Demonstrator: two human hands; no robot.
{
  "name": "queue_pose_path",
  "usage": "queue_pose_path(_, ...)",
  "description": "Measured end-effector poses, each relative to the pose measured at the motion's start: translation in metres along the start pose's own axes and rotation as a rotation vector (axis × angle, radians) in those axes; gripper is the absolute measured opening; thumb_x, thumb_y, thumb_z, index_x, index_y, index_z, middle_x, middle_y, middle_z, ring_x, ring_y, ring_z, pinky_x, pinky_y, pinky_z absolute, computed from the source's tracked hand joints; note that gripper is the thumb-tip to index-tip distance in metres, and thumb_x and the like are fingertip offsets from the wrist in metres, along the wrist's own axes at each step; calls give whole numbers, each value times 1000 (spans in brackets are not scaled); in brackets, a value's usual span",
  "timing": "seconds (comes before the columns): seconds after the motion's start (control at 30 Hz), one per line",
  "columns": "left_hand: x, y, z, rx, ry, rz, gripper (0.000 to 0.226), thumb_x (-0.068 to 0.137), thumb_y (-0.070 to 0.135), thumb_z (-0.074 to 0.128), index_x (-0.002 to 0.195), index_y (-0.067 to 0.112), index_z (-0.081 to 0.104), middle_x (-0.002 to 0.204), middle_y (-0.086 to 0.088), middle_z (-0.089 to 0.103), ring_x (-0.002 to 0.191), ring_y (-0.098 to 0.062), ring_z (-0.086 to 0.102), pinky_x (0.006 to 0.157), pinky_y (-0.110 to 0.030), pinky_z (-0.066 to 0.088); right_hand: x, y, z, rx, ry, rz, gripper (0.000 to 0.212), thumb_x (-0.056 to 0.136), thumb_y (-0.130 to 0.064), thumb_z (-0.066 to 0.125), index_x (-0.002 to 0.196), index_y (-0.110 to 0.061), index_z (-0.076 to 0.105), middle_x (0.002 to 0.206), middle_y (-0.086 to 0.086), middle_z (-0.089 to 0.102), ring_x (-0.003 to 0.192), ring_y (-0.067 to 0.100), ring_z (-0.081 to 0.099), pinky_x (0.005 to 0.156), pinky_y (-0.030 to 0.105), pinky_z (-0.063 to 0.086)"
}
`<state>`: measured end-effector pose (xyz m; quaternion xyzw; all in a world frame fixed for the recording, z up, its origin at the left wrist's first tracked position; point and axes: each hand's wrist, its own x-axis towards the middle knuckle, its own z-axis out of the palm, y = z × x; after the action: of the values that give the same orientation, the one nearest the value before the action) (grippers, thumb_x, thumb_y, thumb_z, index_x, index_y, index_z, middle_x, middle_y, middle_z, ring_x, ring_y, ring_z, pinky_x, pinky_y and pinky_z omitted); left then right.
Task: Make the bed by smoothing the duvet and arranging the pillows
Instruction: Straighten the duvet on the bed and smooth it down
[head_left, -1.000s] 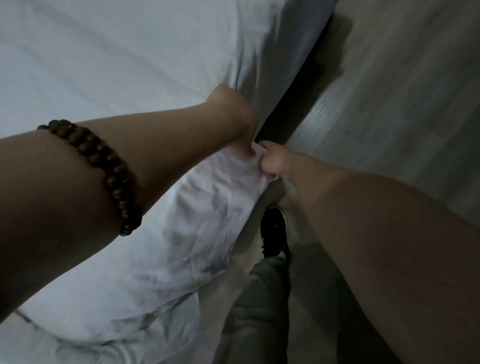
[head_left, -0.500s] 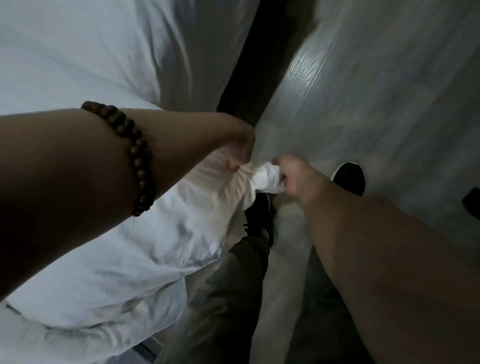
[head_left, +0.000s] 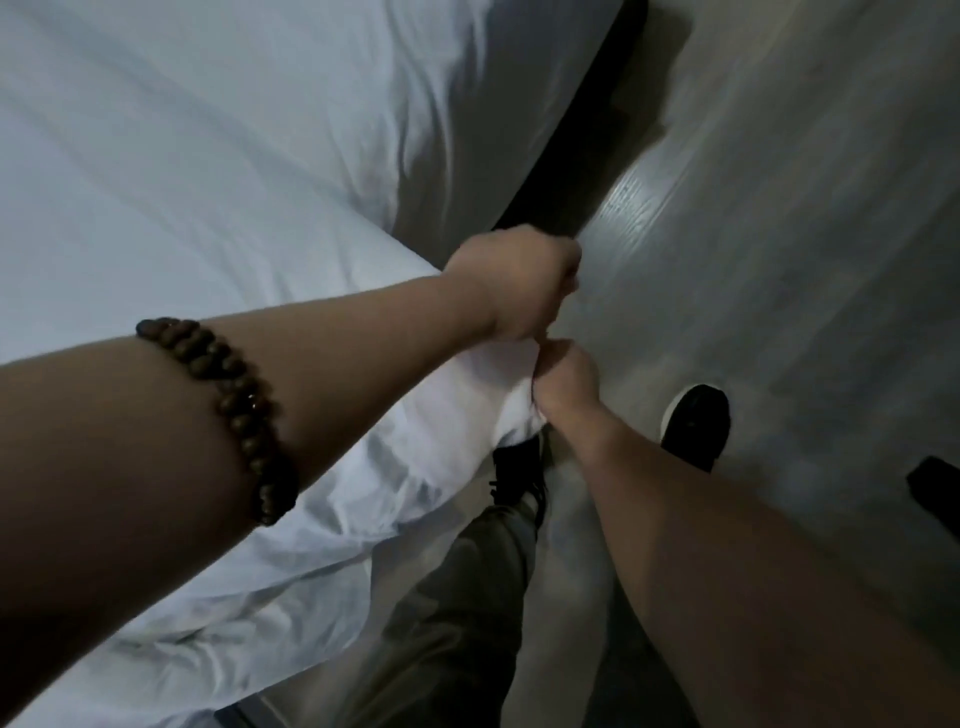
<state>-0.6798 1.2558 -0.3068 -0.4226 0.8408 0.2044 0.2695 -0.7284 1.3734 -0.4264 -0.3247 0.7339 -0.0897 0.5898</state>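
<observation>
A white duvet (head_left: 208, 171) covers the bed on the left and hangs over its side. My left hand (head_left: 519, 291), with a brown bead bracelet on the forearm, is curled and grips the duvet's edge at the bed's side. Just below it, my right hand (head_left: 563, 382) pinches the bunched white corner of the duvet (head_left: 498, 395). The two hands almost touch. The fingers are hidden behind the knuckles and cloth. No pillow shows in this view.
The dark bed frame (head_left: 582, 171) runs along the bed's right side. Grey wood-look floor (head_left: 779, 234) lies to the right. My legs in grey trousers and black shoes (head_left: 696, 423) stand beside the bed. A dark object (head_left: 935, 493) sits at the right edge.
Both hands have kept hold of the duvet corner and carried it away from the bed, over the floor. My view has swung and my feet have stepped along the bedside.
</observation>
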Motion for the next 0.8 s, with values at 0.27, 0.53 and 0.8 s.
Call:
queue_pose_path(0.27, -61, -142, -41, 165, 902, -310, 30, 96, 33, 47, 120, 23, 62, 129, 2, 61, 119, -24, 55, 97, -38, 36, 2, -22, -25, -168, 161, 220, 71, 106, -50, 11, 131, -3, 59, 135, 22, 57, 127, 37, 52, 109, 47, 34)
queue_pose_path(0.53, -70, -207, -11, -326, 576, -1204, 69, 103, 50, 9, 160, 12, -3, 168, -3, -7, 154, -22, -7, 124, -48, -3, -28, -141, 35, -109, 155, -500, 42, 103, -49, 37, 111, -13, 57, 109, 7, 61, 97, 24, 56, 84, 37, 45)
queue_pose_path(0.8, -110, -238, -38, -332, 358, -908, 66, 103, 52, 4, 159, 21, -13, 166, 6, -18, 153, -17, -17, 124, -45, -6, -62, -208, 20, -313, 437, -758, 29, 101, -25, 47, 81, -7, 59, 84, 14, 59, 82, 35, 53, 76, 43, 41)
